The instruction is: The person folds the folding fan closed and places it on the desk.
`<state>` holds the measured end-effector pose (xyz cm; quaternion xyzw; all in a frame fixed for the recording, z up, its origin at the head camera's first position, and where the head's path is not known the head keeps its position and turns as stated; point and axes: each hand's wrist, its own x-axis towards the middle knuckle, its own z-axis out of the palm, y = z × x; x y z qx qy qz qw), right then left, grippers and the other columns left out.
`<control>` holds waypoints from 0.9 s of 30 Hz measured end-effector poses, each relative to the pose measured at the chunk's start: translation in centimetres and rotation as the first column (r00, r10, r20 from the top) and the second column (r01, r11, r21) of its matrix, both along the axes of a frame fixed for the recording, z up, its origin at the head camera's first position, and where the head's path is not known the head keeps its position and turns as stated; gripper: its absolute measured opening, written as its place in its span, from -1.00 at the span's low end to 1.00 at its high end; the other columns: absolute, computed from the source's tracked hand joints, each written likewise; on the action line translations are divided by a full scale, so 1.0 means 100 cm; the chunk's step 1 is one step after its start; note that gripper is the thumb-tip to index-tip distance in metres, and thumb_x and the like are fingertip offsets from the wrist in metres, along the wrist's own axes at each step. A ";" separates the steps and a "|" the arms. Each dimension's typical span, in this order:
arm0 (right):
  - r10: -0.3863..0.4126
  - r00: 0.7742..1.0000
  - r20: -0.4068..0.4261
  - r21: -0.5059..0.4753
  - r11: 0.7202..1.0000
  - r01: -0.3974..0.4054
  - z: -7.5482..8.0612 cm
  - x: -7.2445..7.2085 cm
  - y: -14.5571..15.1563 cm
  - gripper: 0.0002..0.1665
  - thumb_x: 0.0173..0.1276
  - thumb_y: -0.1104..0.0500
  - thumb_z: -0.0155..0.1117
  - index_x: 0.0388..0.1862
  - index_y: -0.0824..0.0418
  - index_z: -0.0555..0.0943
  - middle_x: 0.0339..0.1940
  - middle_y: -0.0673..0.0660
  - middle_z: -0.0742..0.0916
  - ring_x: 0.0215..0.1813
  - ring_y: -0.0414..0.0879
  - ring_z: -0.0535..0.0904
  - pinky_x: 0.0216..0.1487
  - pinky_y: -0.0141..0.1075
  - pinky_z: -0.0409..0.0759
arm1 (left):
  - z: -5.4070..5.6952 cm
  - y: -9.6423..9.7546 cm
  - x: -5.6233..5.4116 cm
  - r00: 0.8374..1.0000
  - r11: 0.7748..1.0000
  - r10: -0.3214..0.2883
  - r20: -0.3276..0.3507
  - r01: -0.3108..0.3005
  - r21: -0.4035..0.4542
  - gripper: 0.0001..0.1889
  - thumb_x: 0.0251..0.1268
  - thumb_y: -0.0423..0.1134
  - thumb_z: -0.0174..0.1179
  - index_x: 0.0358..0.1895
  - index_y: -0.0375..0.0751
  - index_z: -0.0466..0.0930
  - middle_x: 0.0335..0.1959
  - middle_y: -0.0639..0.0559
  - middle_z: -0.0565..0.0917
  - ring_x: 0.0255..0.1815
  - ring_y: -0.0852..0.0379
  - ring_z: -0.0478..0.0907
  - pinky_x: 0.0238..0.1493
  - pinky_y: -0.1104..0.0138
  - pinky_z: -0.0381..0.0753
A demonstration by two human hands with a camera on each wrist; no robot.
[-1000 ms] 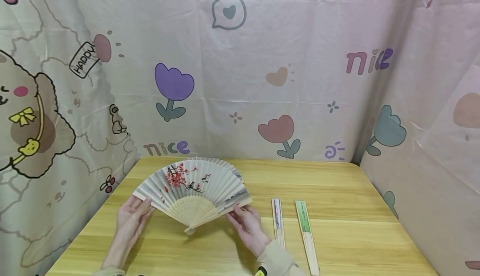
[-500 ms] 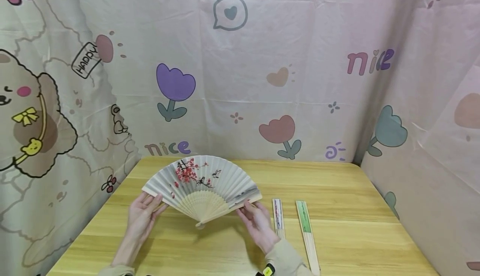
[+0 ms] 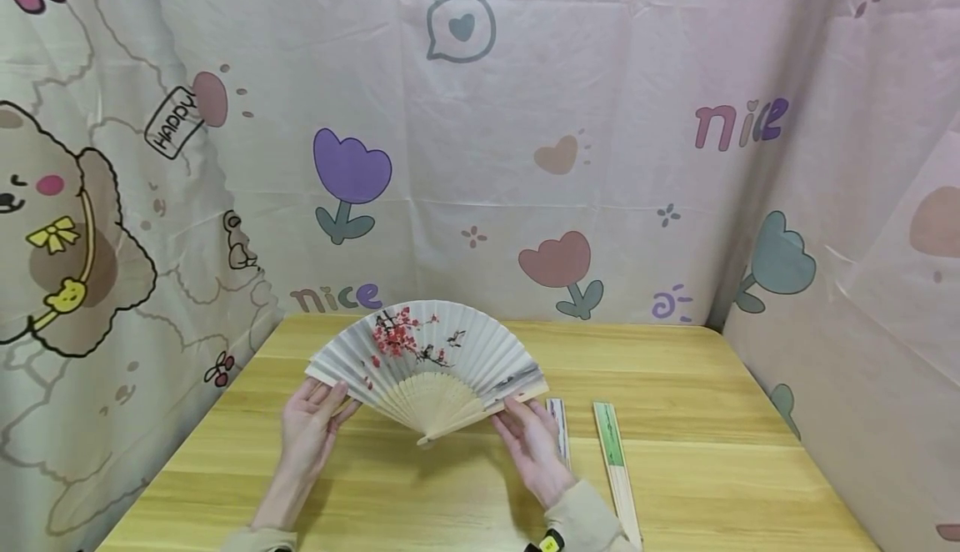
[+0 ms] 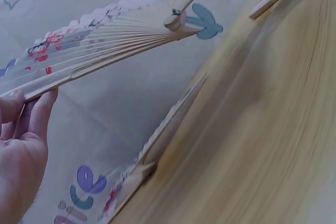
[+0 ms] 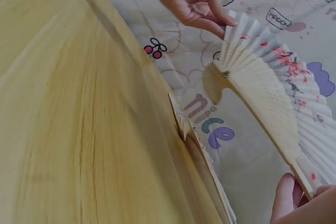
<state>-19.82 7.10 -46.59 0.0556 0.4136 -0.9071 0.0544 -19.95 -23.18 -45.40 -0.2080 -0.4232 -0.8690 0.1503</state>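
Since the earlier head frames, the held fan [image 3: 438, 360] and both hands have shifted to the right and slightly upward; the edge of a second spread fan [image 5: 207, 161], seen behind it one second ago, is now covered in that view. Quantity: four fans, two spread and two folded. At left, the left hand [image 3: 309, 423] pinches the outer stick of the held fan, thumb above, fingers below. The held fan is positioned above the table [image 3: 450, 510], pivot toward the person. Both wrist views show the second spread fan on the table, beyond it. The right hand [image 3: 534, 448] pinches the opposite outer stick. Just beside it lies one white-topped folded fan [image 3: 563, 435], its lower part blocked by the right hand and sleeve [image 3: 585, 519]. One watch [image 3: 551, 541] is at the right wrist. Furthest right lies one green-topped folded fan [image 3: 615, 456]. Printed cloth [image 3: 465, 135] hangs behind the table.
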 end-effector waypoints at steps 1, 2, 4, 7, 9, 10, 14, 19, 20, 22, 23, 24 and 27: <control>-0.006 1.000 0.005 0.002 1.000 0.006 0.000 0.000 0.001 -0.76 0.45 0.35 0.18 0.06 0.24 0.48 -0.19 0.00 0.78 -0.07 -0.16 0.71 0.21 -0.28 0.76 | 0.001 0.003 0.000 1.000 1.000 0.002 -0.003 -0.002 -0.002 -0.48 0.44 -0.70 -0.16 0.28 -0.18 0.50 0.11 -0.11 0.74 0.06 0.05 0.75 0.01 0.21 0.77; -0.009 1.000 0.005 0.004 1.000 0.009 0.001 0.000 0.001 -0.79 0.45 0.35 0.18 0.02 0.21 0.50 -0.20 -0.01 0.78 -0.08 -0.16 0.72 0.19 -0.29 0.77 | 0.002 0.005 0.000 1.000 1.000 0.005 -0.004 -0.005 0.000 -0.48 0.44 -0.70 -0.16 0.29 -0.18 0.50 0.11 -0.10 0.74 0.06 0.05 0.75 0.01 0.20 0.77; -0.018 1.000 0.006 0.001 1.000 0.018 0.001 -0.001 0.002 -0.83 0.44 0.36 0.19 -0.07 0.15 0.54 -0.22 -0.02 0.78 -0.10 -0.17 0.72 0.16 -0.31 0.78 | 0.004 0.010 -0.001 1.000 1.000 0.027 0.000 -0.027 -0.007 -0.48 0.45 -0.69 -0.15 0.29 -0.17 0.50 0.11 -0.08 0.74 0.06 0.07 0.75 0.00 0.21 0.77; -0.028 1.000 -0.009 0.000 1.000 0.028 0.003 -0.002 0.002 -0.83 0.43 0.37 0.19 -0.12 0.13 0.56 -0.24 -0.03 0.79 -0.13 -0.19 0.72 0.12 -0.32 0.79 | 0.005 0.017 -0.001 0.998 0.998 0.058 0.008 -0.058 -0.005 -0.50 0.46 -0.68 -0.15 0.28 -0.18 0.51 0.10 -0.07 0.75 0.04 0.08 0.76 -0.02 0.22 0.78; -0.029 0.999 -0.021 0.003 1.000 0.029 0.004 -0.003 0.002 -0.83 0.43 0.38 0.19 -0.10 0.14 0.55 -0.24 -0.03 0.78 -0.15 -0.20 0.72 0.10 -0.33 0.80 | 0.006 0.022 -0.001 0.997 0.997 0.076 0.010 -0.075 -0.001 -0.51 0.46 -0.67 -0.14 0.27 -0.18 0.52 0.09 -0.06 0.75 0.03 0.09 0.76 -0.02 0.22 0.78; -0.029 0.999 -0.028 0.004 1.000 0.030 0.005 -0.003 0.002 -0.83 0.43 0.38 0.19 -0.09 0.15 0.54 -0.24 -0.03 0.78 -0.15 -0.20 0.72 0.09 -0.33 0.80 | 0.007 0.025 -0.001 0.997 0.997 0.080 0.010 -0.080 0.000 -0.52 0.46 -0.67 -0.14 0.27 -0.18 0.52 0.09 -0.06 0.75 0.03 0.09 0.76 -0.01 0.22 0.78; -0.040 0.998 -0.046 0.030 0.999 0.041 0.006 -0.004 0.003 -0.80 0.43 0.40 0.19 -0.04 0.21 0.49 -0.27 -0.02 0.77 -0.19 -0.21 0.72 0.06 -0.34 0.81 | 0.007 0.035 -0.001 0.996 0.996 0.084 -0.002 -0.084 -0.004 -0.53 0.47 -0.65 -0.12 0.28 -0.19 0.50 0.11 -0.05 0.75 0.04 0.09 0.75 0.01 0.21 0.76; -0.046 0.997 -0.059 0.077 0.996 0.050 0.005 -0.004 0.004 -0.76 0.43 0.38 0.21 0.02 0.25 0.46 -0.32 -0.04 0.78 -0.26 -0.23 0.71 -0.01 -0.37 0.81 | 0.009 0.049 -0.001 0.995 0.995 0.095 0.002 -0.095 -0.021 -0.55 0.48 -0.63 -0.09 0.29 -0.19 0.47 0.11 -0.05 0.74 0.05 0.08 0.75 0.03 0.21 0.75; -0.047 0.997 -0.062 0.082 0.995 0.052 0.004 -0.004 0.005 -0.77 0.42 0.38 0.22 0.01 0.25 0.47 -0.34 -0.05 0.77 -0.27 -0.24 0.71 -0.03 -0.37 0.81 | 0.009 0.051 -0.001 0.995 0.995 0.099 0.004 -0.099 -0.028 -0.56 0.47 -0.62 -0.08 0.29 -0.19 0.47 0.11 -0.04 0.74 0.05 0.08 0.75 0.03 0.21 0.75; -0.047 0.996 -0.070 0.090 0.995 0.053 0.003 -0.003 0.005 -0.78 0.42 0.38 0.22 0.00 0.25 0.48 -0.34 -0.05 0.77 -0.27 -0.24 0.70 -0.05 -0.37 0.80 | 0.009 0.056 -0.001 0.994 0.994 0.106 0.011 -0.106 -0.036 -0.57 0.47 -0.62 -0.06 0.27 -0.19 0.47 0.10 -0.03 0.75 0.05 0.09 0.75 0.03 0.22 0.75; -0.048 0.996 -0.072 0.090 0.994 0.055 0.002 -0.003 0.005 -0.78 0.42 0.39 0.22 -0.02 0.24 0.49 -0.34 -0.05 0.77 -0.27 -0.23 0.71 -0.05 -0.37 0.80 | 0.009 0.058 -0.001 0.995 0.994 0.104 0.010 -0.103 -0.033 -0.58 0.47 -0.62 -0.06 0.27 -0.20 0.48 0.10 -0.04 0.75 0.06 0.09 0.75 0.03 0.22 0.76; -0.049 0.996 -0.074 0.091 0.994 0.056 0.002 -0.002 0.006 -0.79 0.41 0.39 0.22 -0.02 0.23 0.49 -0.34 -0.05 0.77 -0.27 -0.23 0.71 -0.04 -0.36 0.81 | 0.008 0.060 -0.002 0.994 0.994 0.106 0.006 -0.105 -0.040 -0.58 0.47 -0.62 -0.06 0.26 -0.21 0.48 0.09 -0.03 0.75 0.06 0.10 0.75 0.03 0.23 0.75; -0.047 0.996 -0.080 0.097 0.994 0.054 0.002 -0.001 0.008 -0.78 0.41 0.40 0.23 -0.03 0.22 0.51 -0.30 -0.03 0.79 -0.23 -0.21 0.73 0.00 -0.33 0.81 | 0.008 0.065 -0.002 0.995 0.994 0.102 0.005 -0.102 -0.032 -0.58 0.46 -0.62 -0.05 0.26 -0.22 0.49 0.09 -0.03 0.75 0.05 0.10 0.75 0.02 0.23 0.76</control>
